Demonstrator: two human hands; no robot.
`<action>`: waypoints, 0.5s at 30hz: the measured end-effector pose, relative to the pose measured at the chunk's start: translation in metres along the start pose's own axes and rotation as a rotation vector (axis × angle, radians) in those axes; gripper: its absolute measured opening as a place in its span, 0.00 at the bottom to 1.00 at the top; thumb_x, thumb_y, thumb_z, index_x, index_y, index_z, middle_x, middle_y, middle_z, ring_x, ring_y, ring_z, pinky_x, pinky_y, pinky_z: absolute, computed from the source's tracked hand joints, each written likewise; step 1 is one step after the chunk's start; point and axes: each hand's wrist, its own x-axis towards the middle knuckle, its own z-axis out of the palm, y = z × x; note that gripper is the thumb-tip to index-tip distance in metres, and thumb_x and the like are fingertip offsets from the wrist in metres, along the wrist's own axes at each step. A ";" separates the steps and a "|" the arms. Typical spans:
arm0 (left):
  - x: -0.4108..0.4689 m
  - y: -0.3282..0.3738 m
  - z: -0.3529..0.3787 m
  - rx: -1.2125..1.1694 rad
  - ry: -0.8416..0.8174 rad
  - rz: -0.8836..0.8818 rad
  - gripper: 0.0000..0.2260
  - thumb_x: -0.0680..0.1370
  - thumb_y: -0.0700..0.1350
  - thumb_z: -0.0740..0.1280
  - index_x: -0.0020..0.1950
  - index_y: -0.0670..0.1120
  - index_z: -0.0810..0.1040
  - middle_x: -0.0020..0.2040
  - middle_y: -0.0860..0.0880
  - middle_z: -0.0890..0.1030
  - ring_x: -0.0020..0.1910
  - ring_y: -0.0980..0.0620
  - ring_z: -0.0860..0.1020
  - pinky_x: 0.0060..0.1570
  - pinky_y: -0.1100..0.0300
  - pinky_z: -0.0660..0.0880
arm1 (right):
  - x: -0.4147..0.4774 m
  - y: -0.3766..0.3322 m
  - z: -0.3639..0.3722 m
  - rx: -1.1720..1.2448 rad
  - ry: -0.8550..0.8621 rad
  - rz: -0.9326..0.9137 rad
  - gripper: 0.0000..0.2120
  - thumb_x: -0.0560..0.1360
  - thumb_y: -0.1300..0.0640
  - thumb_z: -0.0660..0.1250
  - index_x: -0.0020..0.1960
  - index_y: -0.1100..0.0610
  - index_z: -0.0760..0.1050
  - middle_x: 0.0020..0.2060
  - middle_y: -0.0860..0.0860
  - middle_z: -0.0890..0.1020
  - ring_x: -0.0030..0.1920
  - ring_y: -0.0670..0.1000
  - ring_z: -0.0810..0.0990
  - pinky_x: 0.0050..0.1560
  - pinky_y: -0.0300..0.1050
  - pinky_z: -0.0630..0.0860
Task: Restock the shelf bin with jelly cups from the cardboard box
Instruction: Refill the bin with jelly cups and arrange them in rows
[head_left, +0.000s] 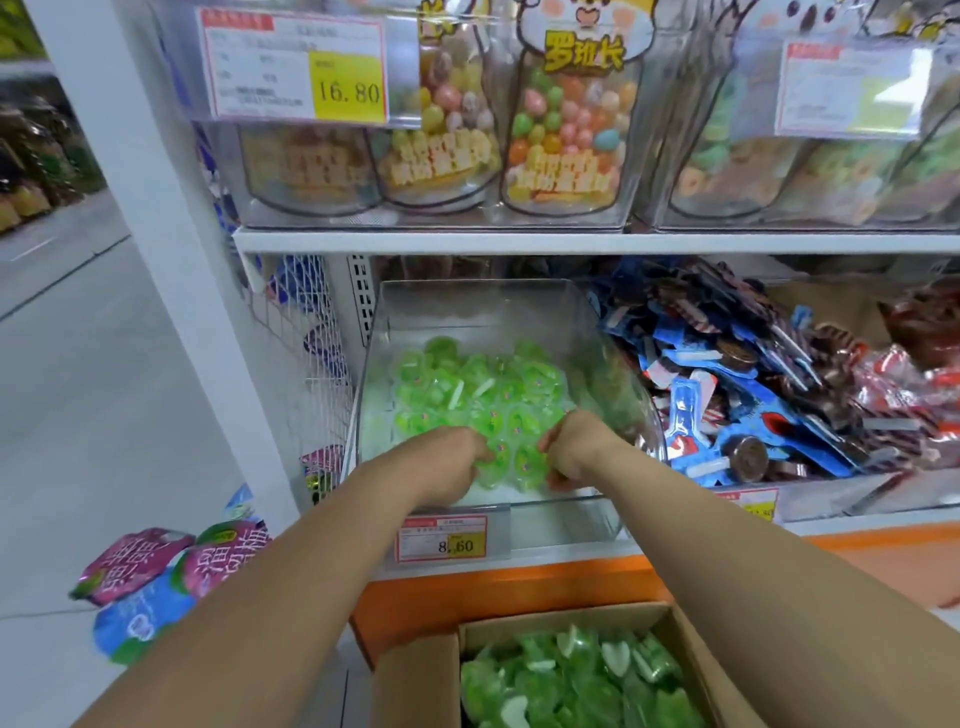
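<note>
A clear plastic shelf bin (483, 312) on the lower shelf holds a heap of green jelly cups (478, 389). Both my hands reach into its front. My left hand (457, 462) and my right hand (571, 449) curl their fingers round a bunch of green jelly cups (511, 465) between them, just above the bin's front edge. Below, at the bottom of the view, an open cardboard box (415, 686) is filled with more green jelly cups (571, 680).
A price tag reading 8.60 (441, 540) hangs on the bin's front. To the right lies a bin of blue and brown cookie packs (753, 384). Clear bins of candy bags (566, 119) fill the shelf above. Pink and blue snack bags (156, 582) hang at lower left.
</note>
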 end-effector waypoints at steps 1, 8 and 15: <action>-0.001 -0.001 0.000 0.007 -0.004 0.011 0.20 0.80 0.40 0.59 0.72 0.50 0.69 0.74 0.47 0.66 0.71 0.46 0.65 0.69 0.52 0.64 | 0.001 0.000 0.001 -0.012 -0.011 0.006 0.15 0.75 0.70 0.61 0.62 0.67 0.73 0.57 0.64 0.79 0.44 0.54 0.81 0.30 0.36 0.75; -0.004 -0.003 0.000 0.046 0.033 0.076 0.20 0.81 0.40 0.57 0.73 0.50 0.66 0.77 0.52 0.59 0.75 0.48 0.59 0.72 0.53 0.58 | 0.000 0.002 -0.003 -0.155 -0.059 -0.032 0.16 0.76 0.67 0.60 0.64 0.66 0.73 0.59 0.62 0.78 0.58 0.57 0.79 0.33 0.34 0.73; -0.003 0.003 -0.011 -0.046 0.177 -0.032 0.16 0.80 0.44 0.62 0.66 0.53 0.74 0.68 0.48 0.74 0.64 0.48 0.74 0.62 0.55 0.71 | -0.039 -0.004 -0.024 -0.371 0.154 -0.403 0.13 0.78 0.61 0.60 0.60 0.58 0.76 0.58 0.54 0.79 0.58 0.53 0.77 0.55 0.36 0.68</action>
